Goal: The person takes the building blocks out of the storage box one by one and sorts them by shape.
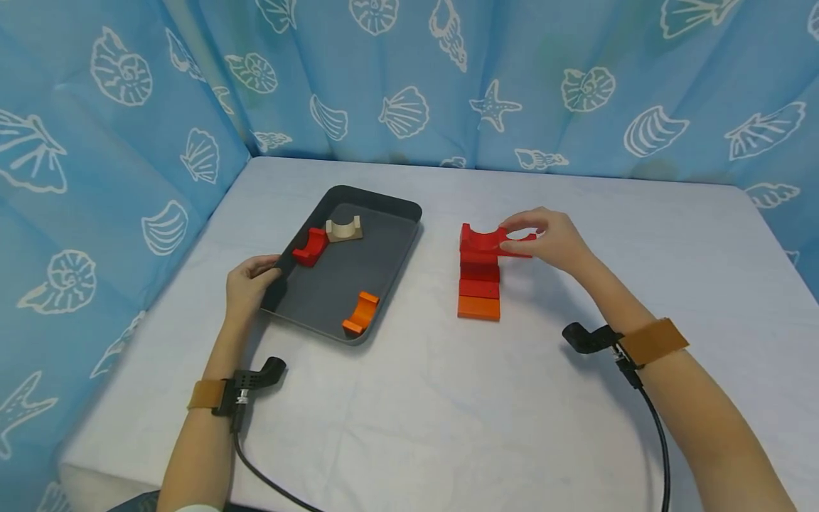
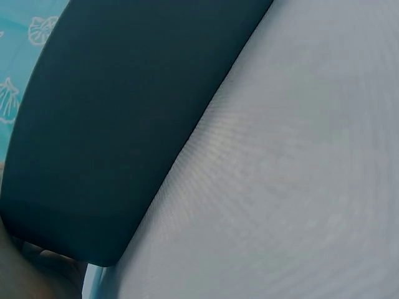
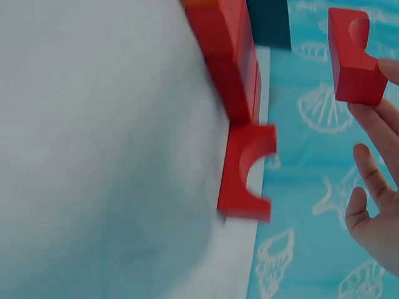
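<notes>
My left hand (image 1: 264, 273) grips the near left rim of a dark grey tray (image 1: 384, 206), which fills the upper left of the left wrist view as tray (image 2: 124, 124). Inside lie a red arch block (image 1: 311, 247), a beige arch block (image 1: 343, 229) and an orange arch block (image 1: 361, 313). To the tray's right, a row of blocks (image 1: 479, 288) lies on the table, orange nearest me, with a red arch (image 1: 476, 240) at its far end. My right hand (image 1: 521, 238) pinches a small red block (image 3: 355, 56) just right of that red arch (image 3: 246, 171).
The table (image 1: 448, 398) wears a light grey cloth. A blue curtain with white shell prints (image 1: 409, 78) closes in the back and both sides. Wrist cameras with cables hang from both forearms.
</notes>
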The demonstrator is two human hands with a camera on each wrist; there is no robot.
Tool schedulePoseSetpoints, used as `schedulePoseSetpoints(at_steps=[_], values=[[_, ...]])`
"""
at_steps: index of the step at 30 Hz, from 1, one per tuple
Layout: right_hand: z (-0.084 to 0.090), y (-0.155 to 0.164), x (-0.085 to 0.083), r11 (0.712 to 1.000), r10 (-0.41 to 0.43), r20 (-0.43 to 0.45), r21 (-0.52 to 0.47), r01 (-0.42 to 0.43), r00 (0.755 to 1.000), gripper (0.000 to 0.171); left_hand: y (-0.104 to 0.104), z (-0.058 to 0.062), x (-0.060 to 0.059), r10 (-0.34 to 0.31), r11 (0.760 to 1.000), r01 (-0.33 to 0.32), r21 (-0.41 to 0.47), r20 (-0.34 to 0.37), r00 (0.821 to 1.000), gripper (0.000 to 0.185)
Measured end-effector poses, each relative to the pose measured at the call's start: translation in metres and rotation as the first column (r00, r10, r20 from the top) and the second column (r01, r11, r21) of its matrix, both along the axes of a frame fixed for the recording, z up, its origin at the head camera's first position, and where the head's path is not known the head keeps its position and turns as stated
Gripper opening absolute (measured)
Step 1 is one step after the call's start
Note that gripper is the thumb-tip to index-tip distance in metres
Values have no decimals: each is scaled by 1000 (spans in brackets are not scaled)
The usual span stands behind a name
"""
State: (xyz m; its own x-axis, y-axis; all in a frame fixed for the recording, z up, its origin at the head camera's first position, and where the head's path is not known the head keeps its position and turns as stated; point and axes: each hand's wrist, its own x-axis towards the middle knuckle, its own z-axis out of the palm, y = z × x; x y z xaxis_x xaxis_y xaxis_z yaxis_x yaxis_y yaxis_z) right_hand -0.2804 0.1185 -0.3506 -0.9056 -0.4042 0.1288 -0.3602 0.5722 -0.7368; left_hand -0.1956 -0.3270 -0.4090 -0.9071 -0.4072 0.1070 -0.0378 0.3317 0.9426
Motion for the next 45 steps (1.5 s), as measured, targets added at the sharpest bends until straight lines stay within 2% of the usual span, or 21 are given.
schedulePoseSetpoints(at_steps=[7, 13, 17, 25, 37, 45], values=[[-7, 25, -2, 997, -78, 45, 23, 77, 996, 38, 0, 1, -2, -6, 1000, 6, 4, -4, 1000, 26], [-12, 38, 2, 994, -109, 84, 39, 106, 990, 41, -1, 0, -2, -1, 1000, 1, -4, -5, 1000, 26], [-17, 45, 2, 993, -105, 75, 67, 100, 992, 41, -3, -2, -1, 3, 1000, -3, 0, -9, 1000, 26], [-30, 54, 3, 992, -101, 4, 78, 101, 995, 40, -4, -5, 0, 6, 1000, -5, 5, -12, 1000, 27], [-38, 54, 0, 987, -65, -26, 147, 68, 998, 34, -5, -5, 0, 6, 1000, -6, 8, -11, 1000, 27], [-36, 51, 2, 985, -38, -50, 167, 46, 998, 33, -3, -5, -1, 6, 1000, -6, -10, -4, 1000, 27]])
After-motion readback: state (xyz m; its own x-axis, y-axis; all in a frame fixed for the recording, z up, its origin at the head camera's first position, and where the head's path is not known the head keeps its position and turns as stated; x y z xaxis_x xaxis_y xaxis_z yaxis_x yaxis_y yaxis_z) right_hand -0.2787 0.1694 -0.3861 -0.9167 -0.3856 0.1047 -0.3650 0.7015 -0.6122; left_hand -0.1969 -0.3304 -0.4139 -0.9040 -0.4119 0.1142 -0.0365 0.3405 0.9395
